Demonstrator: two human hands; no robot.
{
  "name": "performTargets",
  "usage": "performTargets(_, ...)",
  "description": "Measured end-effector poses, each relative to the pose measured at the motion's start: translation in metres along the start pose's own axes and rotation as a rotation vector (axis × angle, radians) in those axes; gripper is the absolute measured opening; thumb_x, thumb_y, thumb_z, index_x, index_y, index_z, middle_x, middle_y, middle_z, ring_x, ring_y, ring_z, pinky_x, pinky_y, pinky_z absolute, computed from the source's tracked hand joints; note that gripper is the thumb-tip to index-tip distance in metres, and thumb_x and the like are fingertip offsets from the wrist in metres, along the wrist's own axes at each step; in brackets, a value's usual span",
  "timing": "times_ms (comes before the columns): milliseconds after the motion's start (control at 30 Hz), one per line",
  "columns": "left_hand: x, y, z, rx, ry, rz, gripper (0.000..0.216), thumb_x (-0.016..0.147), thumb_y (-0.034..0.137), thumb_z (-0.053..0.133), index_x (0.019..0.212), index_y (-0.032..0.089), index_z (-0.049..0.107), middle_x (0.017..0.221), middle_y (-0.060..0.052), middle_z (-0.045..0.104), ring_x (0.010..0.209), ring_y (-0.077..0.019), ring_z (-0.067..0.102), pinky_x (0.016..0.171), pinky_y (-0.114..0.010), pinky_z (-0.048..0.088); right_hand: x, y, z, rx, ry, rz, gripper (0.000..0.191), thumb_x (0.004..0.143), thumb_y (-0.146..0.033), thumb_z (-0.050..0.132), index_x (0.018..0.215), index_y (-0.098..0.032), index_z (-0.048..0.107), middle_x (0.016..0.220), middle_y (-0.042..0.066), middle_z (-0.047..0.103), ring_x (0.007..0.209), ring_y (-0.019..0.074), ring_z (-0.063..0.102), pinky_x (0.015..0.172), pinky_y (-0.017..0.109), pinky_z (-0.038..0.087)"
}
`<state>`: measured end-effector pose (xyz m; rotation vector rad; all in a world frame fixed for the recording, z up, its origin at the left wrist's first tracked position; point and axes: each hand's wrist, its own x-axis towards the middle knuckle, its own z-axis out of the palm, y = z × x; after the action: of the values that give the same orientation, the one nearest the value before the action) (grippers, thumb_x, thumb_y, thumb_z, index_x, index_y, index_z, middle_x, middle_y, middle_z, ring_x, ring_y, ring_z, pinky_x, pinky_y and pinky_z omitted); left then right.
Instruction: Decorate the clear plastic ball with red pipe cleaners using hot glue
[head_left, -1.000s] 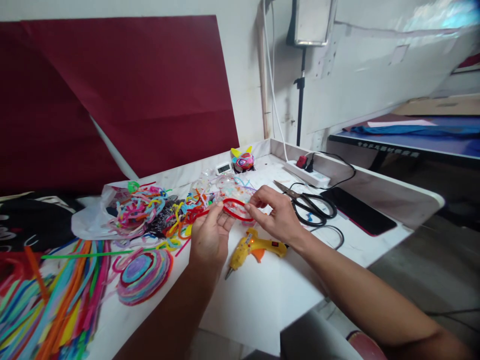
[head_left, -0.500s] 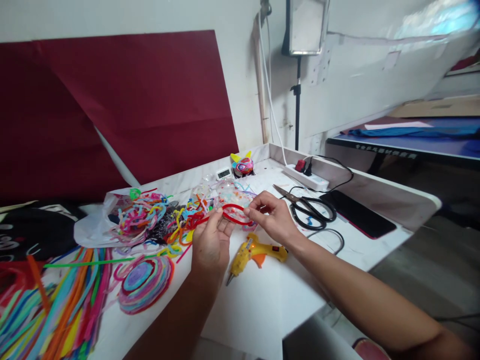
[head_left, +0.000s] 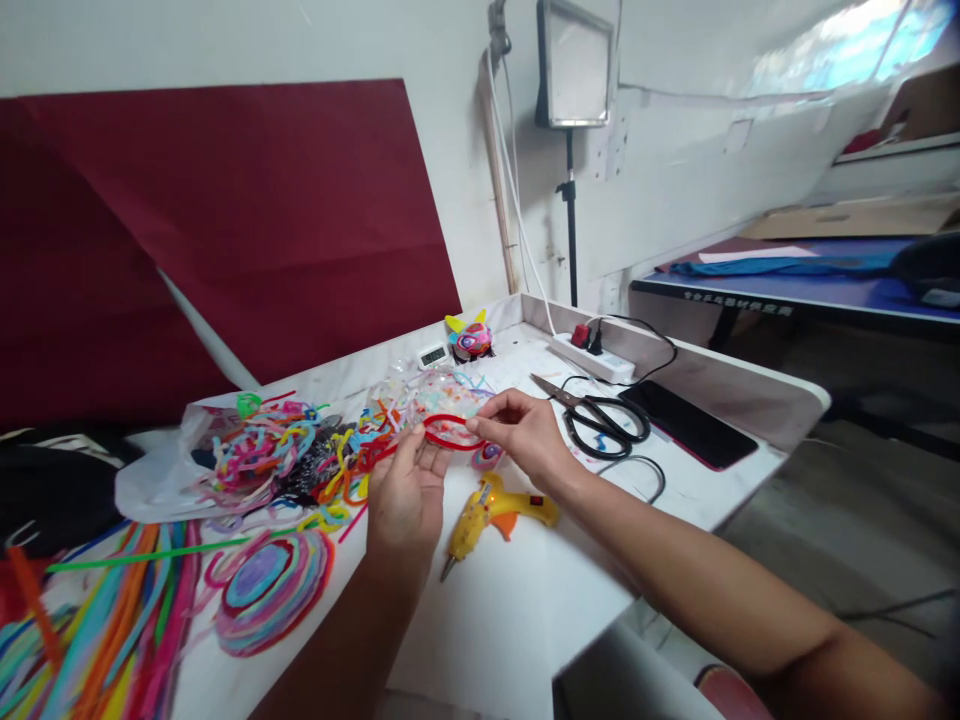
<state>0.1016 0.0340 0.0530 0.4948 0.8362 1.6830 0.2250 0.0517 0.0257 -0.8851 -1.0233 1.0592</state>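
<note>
A red pipe cleaner point(head_left: 447, 443), bent into a narrow oval loop, is held up between my two hands. My left hand point(head_left: 409, 490) pinches its left end between thumb and fingers, palm partly turned up. At the loop's right end, the thumb and index finger of my right hand point(head_left: 523, 432) are closed on it. Below my hands a yellow glue gun point(head_left: 487, 515) with an orange trigger lies on the white table point(head_left: 480, 640). Left of my left forearm rests a flat coiled disc point(head_left: 271, 592) of many-coloured pipe cleaners.
Black-handled scissors point(head_left: 604, 420), a phone point(head_left: 688, 424) and a power strip point(head_left: 592, 358) lie right. A small colourful figure point(head_left: 472, 338) and a white digital timer point(head_left: 433, 356) stand behind. Loose pipe cleaners point(head_left: 270, 450) heap at left, beside long straight ones point(head_left: 112, 620).
The camera view has shifted, so most things appear further left. The loop looks narrower and my hands hold it in nearly the same way.
</note>
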Motion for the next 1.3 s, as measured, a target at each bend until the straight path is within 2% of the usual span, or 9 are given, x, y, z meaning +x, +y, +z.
performTargets(100, 0.002, 0.003, 0.000, -0.017, -0.012, -0.004, 0.014, 0.082, 0.002, 0.055, 0.076, 0.013, 0.062, 0.070, -0.003, 0.071, 0.067, -0.0112, 0.070, 0.079, -0.026, 0.057, 0.001, -0.003, 0.005, 0.037, 0.019, 0.020, 0.039, 0.049, -0.037, 0.086, 0.069, -0.019, 0.058, 0.059, -0.005, 0.054, 0.054, 0.0112, 0.048, 0.051, 0.025, 0.037)
performTargets(233, 0.003, 0.010, 0.002, -0.057, -0.020, -0.006, 0.017, 0.085, 0.002, 0.052, 0.078, 0.013, 0.063, 0.071, -0.002, 0.072, 0.066, -0.0102, 0.069, 0.073, -0.023, 0.057, 0.005, -0.007, 0.014, 0.066, 0.127, 0.057, 0.051, 0.042, -0.032, 0.088, 0.077, -0.020, 0.053, 0.064, -0.008, 0.046, 0.057, 0.0090, 0.044, 0.054, 0.023, 0.038)
performTargets(367, 0.003, 0.019, 0.005, -0.086, -0.030, 0.029, 0.021, 0.087, 0.002, 0.049, 0.077, 0.013, 0.064, 0.073, -0.002, 0.072, 0.072, -0.0095, 0.070, 0.077, -0.021, 0.057, 0.004, -0.014, 0.027, 0.083, 0.229, 0.208, 0.067, 0.039, -0.029, 0.089, 0.093, -0.020, 0.051, 0.073, -0.007, 0.048, 0.061, 0.0099, 0.047, 0.053, 0.023, 0.038)
performTargets(467, 0.003, 0.025, 0.006, -0.106, -0.023, 0.031, 0.023, 0.089, 0.003, 0.047, 0.079, 0.014, 0.064, 0.074, -0.001, 0.073, 0.073, -0.0085, 0.070, 0.077, -0.019, 0.056, 0.001, -0.021, 0.036, 0.107, 0.251, 0.318, 0.072, 0.040, -0.027, 0.089, 0.101, -0.019, 0.050, 0.077, -0.003, 0.056, 0.065, 0.0122, 0.052, 0.053, 0.023, 0.035)
performTargets(567, 0.004, 0.030, 0.005, -0.135, -0.052, 0.032, 0.023, 0.090, 0.004, 0.046, 0.080, 0.013, 0.065, 0.072, -0.002, 0.073, 0.071, -0.0083, 0.070, 0.078, -0.019, 0.057, -0.003, -0.025, 0.043, 0.192, 0.176, 0.405, 0.062, 0.044, -0.032, 0.088, 0.094, -0.019, 0.054, 0.079, 0.000, 0.064, 0.067, 0.0138, 0.057, 0.053, 0.024, 0.033)
performTargets(667, 0.005, 0.032, 0.003, -0.174, -0.069, 0.024, 0.024, 0.091, 0.004, 0.044, 0.080, 0.012, 0.064, 0.070, -0.003, 0.073, 0.069, -0.0091, 0.070, 0.075, -0.019, 0.057, -0.005, -0.023, 0.048, 0.311, 0.047, 0.397, 0.045, 0.049, -0.040, 0.085, 0.076, -0.017, 0.058, 0.072, -0.001, 0.065, 0.061, 0.0108, 0.055, 0.053, 0.024, 0.031)
performTargets(733, 0.007, 0.032, 0.002, -0.197, -0.069, 0.007, 0.023, 0.091, 0.004, 0.043, 0.083, 0.011, 0.064, 0.068, -0.003, 0.072, 0.067, -0.0096, 0.070, 0.072, -0.020, 0.057, -0.006, -0.020, 0.049, 0.381, 0.009, 0.377, 0.042, 0.050, -0.043, 0.085, 0.071, -0.016, 0.060, 0.068, -0.002, 0.065, 0.057, 0.0091, 0.052, 0.053, 0.023, 0.031)
performTargets(967, 0.012, 0.027, 0.000, -0.250, -0.060, -0.060, 0.027, 0.094, 0.006, 0.039, 0.097, 0.009, 0.065, 0.067, -0.003, 0.072, 0.065, -0.0111, 0.071, 0.068, -0.021, 0.057, -0.008, -0.010, 0.054, 0.695, -0.028, 0.351, 0.036, 0.048, -0.032, 0.087, 0.069, -0.015, 0.063, 0.058, -0.004, 0.061, 0.052, 0.0065, 0.047, 0.048, 0.020, 0.032)
performTargets(1300, 0.013, 0.019, -0.001, -0.236, -0.075, -0.133, 0.034, 0.097, 0.007, 0.034, 0.115, 0.008, 0.062, 0.071, -0.005, 0.074, 0.063, -0.0110, 0.070, 0.066, -0.020, 0.057, -0.008, -0.003, 0.052, 0.867, -0.042, 0.287, 0.024, 0.058, -0.022, 0.083, 0.071, -0.012, 0.066, 0.062, -0.003, 0.065, 0.054, 0.0066, 0.054, 0.044, 0.016, 0.037)
